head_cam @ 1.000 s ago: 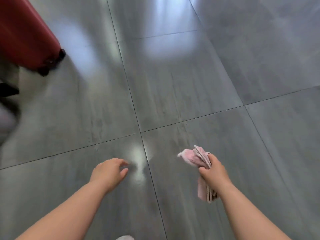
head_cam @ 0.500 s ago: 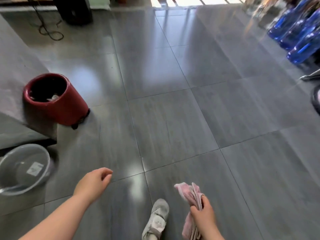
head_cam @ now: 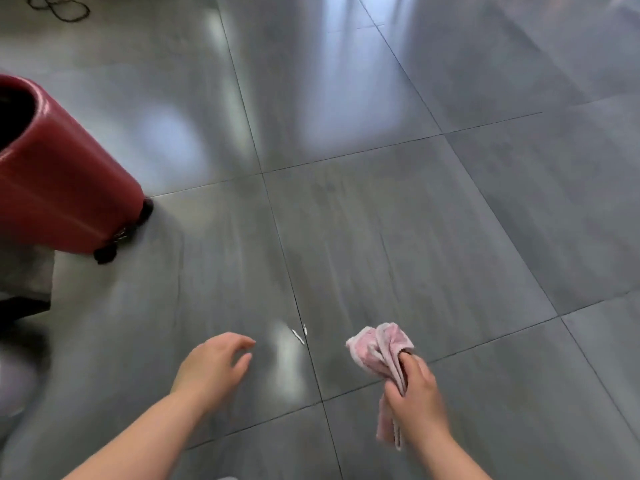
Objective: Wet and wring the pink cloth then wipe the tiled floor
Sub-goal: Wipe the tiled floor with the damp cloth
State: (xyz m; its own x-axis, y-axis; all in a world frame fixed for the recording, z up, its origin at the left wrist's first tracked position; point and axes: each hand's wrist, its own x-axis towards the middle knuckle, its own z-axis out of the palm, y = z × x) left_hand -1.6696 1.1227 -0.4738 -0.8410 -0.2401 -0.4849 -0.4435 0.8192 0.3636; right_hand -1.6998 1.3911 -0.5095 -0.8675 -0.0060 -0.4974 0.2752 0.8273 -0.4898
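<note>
The pink cloth is bunched in my right hand, held above the grey tiled floor at the lower right. One end of the cloth sticks up past my fingers and the other hangs below my fist. My left hand hovers over the floor at the lower middle, fingers loosely spread, holding nothing. A few small white specks lie on the tile seam between my hands.
A red round bin on small black wheels stands at the left. A dark ledge sits beneath it at the left edge. A black cable lies on the floor at the top left. Bright reflections streak the tiles.
The view has tilted back down toward the floor; the basin, the shoe and the blue bottles have left the view. My right hand still holds the cloth, and both hands appear higher in view.
</note>
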